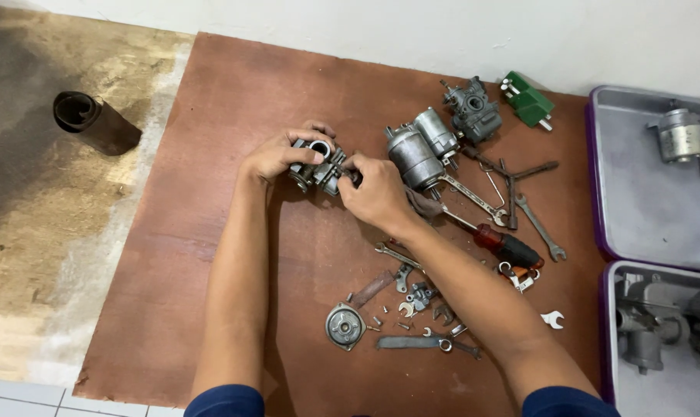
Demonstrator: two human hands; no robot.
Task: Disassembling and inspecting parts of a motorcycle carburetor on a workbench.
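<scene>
Right of the brown board (234,255), two grey trays with purple rims are seen: the upper tray (635,208) holds one small metal cylinder part (680,137), the lower tray (678,386) holds grey cast engine parts (643,324). On the board, a carburetor body (317,164) is held up near the board's middle top, gripped by the left hand (277,157), fingers wrapped round it; the right hand (377,193) is pinched on its right side, fingertips pressed together on a small fitting. Right of the carburetor, a starter motor (419,150), a second carburetor (472,108), a green part (529,100), wrenches (539,224) and a red-handled screwdriver (504,245) are laid. Below the carburetor, a round cover (344,326) and small screws are scattered. The board is laid on a stained concrete floor (49,232) by a white wall (365,31); a dark roll (95,121) lies left of the board.
</scene>
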